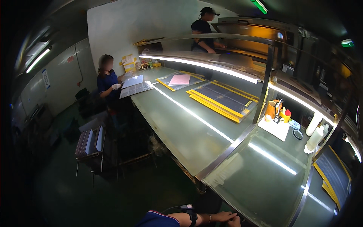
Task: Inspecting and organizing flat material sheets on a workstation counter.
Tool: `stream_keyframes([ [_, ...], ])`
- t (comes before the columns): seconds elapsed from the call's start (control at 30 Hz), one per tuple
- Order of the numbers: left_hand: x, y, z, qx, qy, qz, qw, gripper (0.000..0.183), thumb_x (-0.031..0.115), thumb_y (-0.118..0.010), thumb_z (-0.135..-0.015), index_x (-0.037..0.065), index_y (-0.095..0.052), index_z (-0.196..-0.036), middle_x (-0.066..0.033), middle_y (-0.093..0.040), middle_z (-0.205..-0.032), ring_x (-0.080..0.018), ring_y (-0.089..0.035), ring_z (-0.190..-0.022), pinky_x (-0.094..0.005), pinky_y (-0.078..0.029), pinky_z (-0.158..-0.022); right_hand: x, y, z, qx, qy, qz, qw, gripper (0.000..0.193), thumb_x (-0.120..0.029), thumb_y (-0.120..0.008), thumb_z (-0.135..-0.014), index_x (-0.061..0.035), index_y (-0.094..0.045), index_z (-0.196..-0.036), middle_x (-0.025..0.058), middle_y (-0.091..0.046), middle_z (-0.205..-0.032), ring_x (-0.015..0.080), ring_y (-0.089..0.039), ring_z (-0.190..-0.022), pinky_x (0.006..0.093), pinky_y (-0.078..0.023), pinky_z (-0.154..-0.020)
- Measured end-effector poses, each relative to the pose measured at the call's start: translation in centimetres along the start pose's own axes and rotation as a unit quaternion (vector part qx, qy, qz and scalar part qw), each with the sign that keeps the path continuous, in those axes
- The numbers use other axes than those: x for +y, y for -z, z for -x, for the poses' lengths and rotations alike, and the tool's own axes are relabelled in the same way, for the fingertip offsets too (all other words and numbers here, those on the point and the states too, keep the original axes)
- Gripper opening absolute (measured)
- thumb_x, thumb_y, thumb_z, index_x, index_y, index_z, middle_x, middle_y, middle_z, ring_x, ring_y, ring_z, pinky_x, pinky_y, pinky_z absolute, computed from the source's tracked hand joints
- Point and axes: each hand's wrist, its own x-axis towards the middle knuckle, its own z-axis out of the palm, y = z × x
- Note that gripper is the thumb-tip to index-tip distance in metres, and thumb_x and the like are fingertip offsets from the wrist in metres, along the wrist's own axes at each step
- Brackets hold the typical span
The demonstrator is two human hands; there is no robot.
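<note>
At the lower edge, my left hand (224, 216) and my right hand (235, 221) meet in front of the near edge of the glass-topped table (257, 181). The fingers of both look curled in toward each other; whatever they may hold is hidden. A dark strap with a small device (192, 216) sits on my left forearm, below a blue sleeve. Neither hand touches the tabletop. My right hand is cut off by the frame's edge.
Yellow-edged dark film sheets (223, 97) and a pink sheet (179, 79) lie farther along the table. White bottles (315, 138), a tape roll (297, 134) and a tool cup (271, 108) stand right. One person (107, 81) holds panels near a panel rack (90, 142); another (202, 32) stands behind.
</note>
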Motion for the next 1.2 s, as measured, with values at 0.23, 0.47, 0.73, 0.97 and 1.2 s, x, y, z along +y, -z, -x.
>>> stream_keyframes([
  [0.23, 1.5, 0.5, 0.3, 0.017, -0.079, -0.045, 0.996, 0.058, 0.049, -0.022, -0.092, 0.005, -0.053, -0.111, -0.0205, -0.056, -0.107, -0.0377, -0.051, -0.103, -0.0411, -0.038, -0.089, 4.2, -0.1, -1.1, -0.069, -0.021, -0.187, 0.98, 0.025, -0.011, -0.06, -0.076, 0.0017, -0.062, -0.098, 0.0101, -0.064, -0.093, 0.0157, -0.059, -0.088, 0.029, -0.046, -0.077],
  [0.47, -3.1, 0.2, -0.7, -0.013, 0.035, -0.012, 0.999, 0.063, 0.054, -0.033, -0.088, 0.003, -0.046, -0.123, -0.0182, -0.05, -0.122, -0.0304, -0.045, -0.116, -0.0355, -0.033, -0.097, 0.2, -0.4, -1.5, -0.114, -0.09, 0.02, 0.989, 0.033, -0.022, -0.06, -0.07, -0.0065, -0.063, -0.099, 0.016, -0.063, -0.096, 0.0282, -0.06, -0.092, 0.0359, -0.046, -0.08],
  [0.73, 0.0, -1.1, 0.0, 0.016, -0.031, 0.04, 0.999, 0.051, 0.044, -0.041, -0.091, 0.002, -0.052, -0.117, -0.0149, -0.056, -0.112, -0.0249, -0.052, -0.105, -0.032, -0.039, -0.092, 0.7, -0.1, -1.0, -0.077, -0.191, 0.11, 0.972, 0.036, -0.033, -0.052, -0.076, -0.0102, -0.062, -0.102, 0.0159, -0.061, -0.104, 0.0341, -0.055, -0.099, 0.0412, -0.044, -0.084],
  [0.97, -0.5, -4.6, -2.6, 0.069, -0.033, 0.041, 0.996, 0.058, 0.05, -0.038, -0.089, 0.002, -0.046, -0.121, -0.0194, -0.05, -0.121, -0.0306, -0.046, -0.116, -0.0345, -0.033, -0.097, 6.4, -3.3, -0.2, -0.008, -0.091, 0.137, 0.986, 0.033, -0.031, -0.052, -0.079, -0.0074, -0.06, -0.1, 0.0124, -0.061, -0.103, 0.0278, -0.057, -0.097, 0.0375, -0.045, -0.082],
  [1.2, 5.9, -4.4, -0.4, 0.021, -0.163, 0.081, 0.983, 0.047, 0.035, -0.046, -0.09, -0.002, -0.048, -0.119, -0.0173, -0.052, -0.118, -0.0236, -0.047, -0.113, -0.0304, -0.034, -0.096, 5.4, -1.0, 2.3, 0.029, -0.145, 0.106, 0.983, 0.029, -0.027, -0.052, -0.079, -0.0066, -0.059, -0.098, 0.0119, -0.061, -0.1, 0.0263, -0.057, -0.095, 0.0364, -0.045, -0.081],
])
